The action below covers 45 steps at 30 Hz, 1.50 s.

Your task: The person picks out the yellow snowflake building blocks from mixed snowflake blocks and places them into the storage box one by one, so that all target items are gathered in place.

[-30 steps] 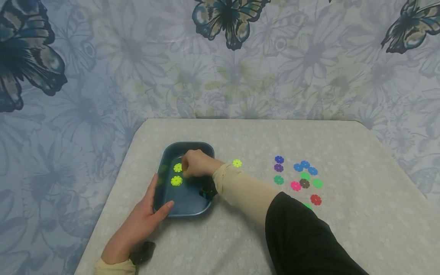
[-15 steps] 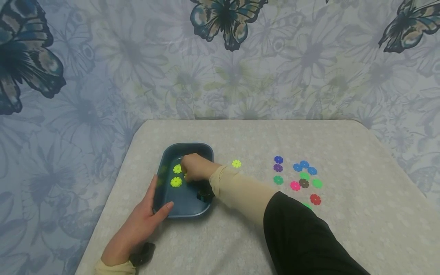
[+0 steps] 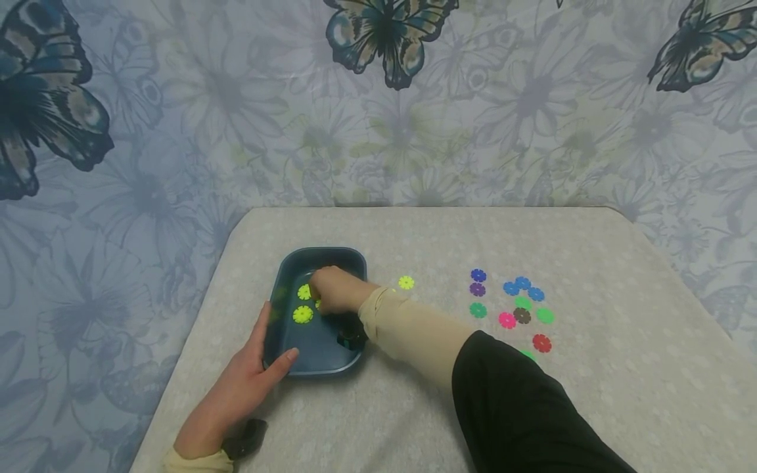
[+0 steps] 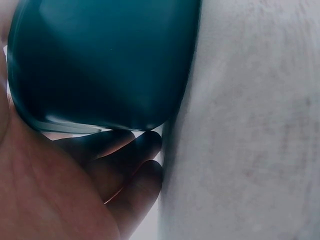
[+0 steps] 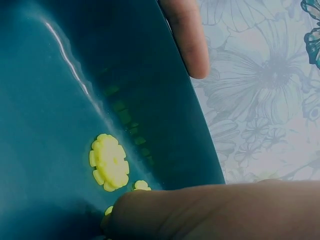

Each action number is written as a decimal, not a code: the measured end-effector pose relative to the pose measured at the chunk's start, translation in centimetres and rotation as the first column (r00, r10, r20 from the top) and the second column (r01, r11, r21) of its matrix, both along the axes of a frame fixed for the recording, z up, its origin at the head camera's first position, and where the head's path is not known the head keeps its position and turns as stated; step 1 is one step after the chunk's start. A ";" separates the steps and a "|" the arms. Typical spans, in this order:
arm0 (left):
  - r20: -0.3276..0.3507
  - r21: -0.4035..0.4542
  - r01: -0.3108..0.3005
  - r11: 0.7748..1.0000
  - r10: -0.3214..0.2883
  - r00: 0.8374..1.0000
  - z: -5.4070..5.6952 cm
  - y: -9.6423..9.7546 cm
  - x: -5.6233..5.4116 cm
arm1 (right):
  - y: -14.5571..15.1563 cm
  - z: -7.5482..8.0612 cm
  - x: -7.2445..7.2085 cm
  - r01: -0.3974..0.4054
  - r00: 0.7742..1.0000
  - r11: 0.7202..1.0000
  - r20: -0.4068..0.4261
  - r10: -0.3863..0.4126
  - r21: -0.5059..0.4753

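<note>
A dark teal tray stands on the left part of the table. My left hand grips its near left corner, thumb over the near rim and fingers along the outer wall; the left wrist view shows those fingers against the outside. Inside the tray my right hand is bent down, pinching a yellow flower-shaped disc at the tray floor, mostly hidden by the fingers. Beside it lie a yellow disc and another yellow disc, partly covered by the hand.
Right of the tray, a yellow disc lies on the tablecloth. Farther right are several loose discs, among them a purple disc, blue disc, pink disc, brown disc and red disc. A patterned wall rises behind.
My right hand has shifted slightly nearer within the tray, and a yellow disc edge now shows under its fingers. The left hand keeps its place on the tray.
</note>
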<state>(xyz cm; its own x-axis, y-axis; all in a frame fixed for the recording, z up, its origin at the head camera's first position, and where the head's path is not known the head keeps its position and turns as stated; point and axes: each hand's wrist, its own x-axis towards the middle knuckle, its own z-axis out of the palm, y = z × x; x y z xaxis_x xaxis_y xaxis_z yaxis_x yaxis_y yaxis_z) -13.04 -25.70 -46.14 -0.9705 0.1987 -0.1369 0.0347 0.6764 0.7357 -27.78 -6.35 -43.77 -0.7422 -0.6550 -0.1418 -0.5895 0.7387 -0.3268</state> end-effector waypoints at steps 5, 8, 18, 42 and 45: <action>0.008 -0.003 -0.001 1.000 0.001 1.000 -0.1 0.2 0.0 | 0.3 -0.2 -0.1 -0.008 1.000 1.000 -0.002 0.008 -0.024; 0.017 -0.008 0.000 1.000 0.000 1.000 -0.1 0.3 0.1 | 0.7 0.6 -0.1 0.019 1.000 0.991 0.027 -0.016 -0.132; -0.020 -0.032 -0.005 0.999 0.005 1.000 -0.2 0.3 0.0 | 6.6 7.8 -1.5 0.168 0.983 0.859 0.150 -0.108 -0.483; 0.000 -0.037 -0.011 0.999 0.011 1.000 -0.1 0.4 -0.1 | 17.9 -1.0 3.7 0.275 0.911 0.862 0.402 -0.092 -0.425; 0.009 -0.038 -0.013 0.999 0.014 1.000 -0.1 0.4 -0.1 | 18.0 -2.1 4.4 0.264 0.909 0.871 0.408 -0.081 -0.415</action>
